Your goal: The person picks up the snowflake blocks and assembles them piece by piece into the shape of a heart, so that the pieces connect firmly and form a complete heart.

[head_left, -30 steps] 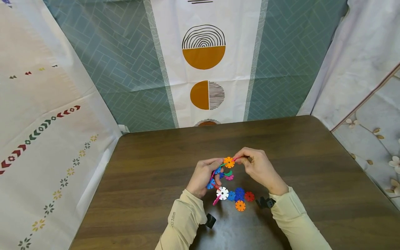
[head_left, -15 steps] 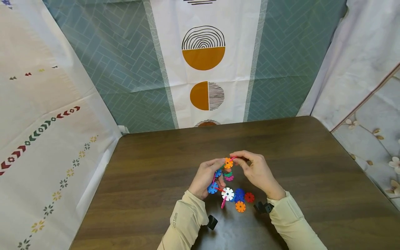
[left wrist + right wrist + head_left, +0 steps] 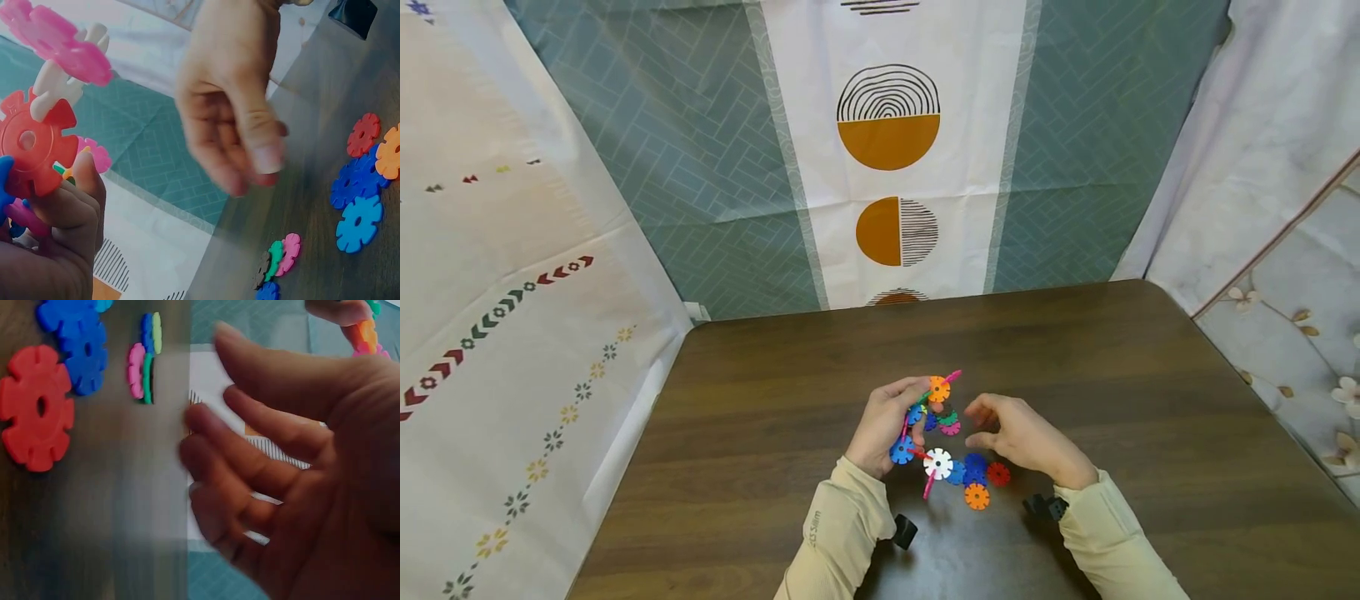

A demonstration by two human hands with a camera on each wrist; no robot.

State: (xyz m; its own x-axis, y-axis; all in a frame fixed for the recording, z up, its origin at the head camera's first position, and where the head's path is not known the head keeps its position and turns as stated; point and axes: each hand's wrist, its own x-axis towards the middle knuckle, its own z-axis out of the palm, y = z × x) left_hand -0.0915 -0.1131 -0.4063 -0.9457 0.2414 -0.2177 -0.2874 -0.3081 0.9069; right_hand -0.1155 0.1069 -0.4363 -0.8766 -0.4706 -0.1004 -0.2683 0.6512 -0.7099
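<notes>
My left hand [image 3: 880, 429] holds a chain of notched plastic discs slotted into one another. At its upper end sit an orange disc [image 3: 939, 389] and an edge-on pink disc [image 3: 953, 377]. Lower down hang a blue disc [image 3: 902, 451] and a white disc [image 3: 937, 464]; a red disc [image 3: 37, 144] shows large in the left wrist view. My right hand [image 3: 1028, 435] hovers apart from the chain, fingers loosely bent and nothing between them. Nearest to it on the table are a loose red disc [image 3: 998, 474] and dark blue discs [image 3: 975, 468].
An orange disc [image 3: 977, 497] and a light blue disc [image 3: 103, 305] lie by the dark blue ones. Farther back is a small group with a green disc [image 3: 274, 260] and a pink disc [image 3: 289, 254]. Patterned cloths hang around the brown table [image 3: 760, 400].
My right hand has let go of the pink disc at the chain's upper end and come down toward the loose discs. The chain shifted right, then back left, in my left hand.
</notes>
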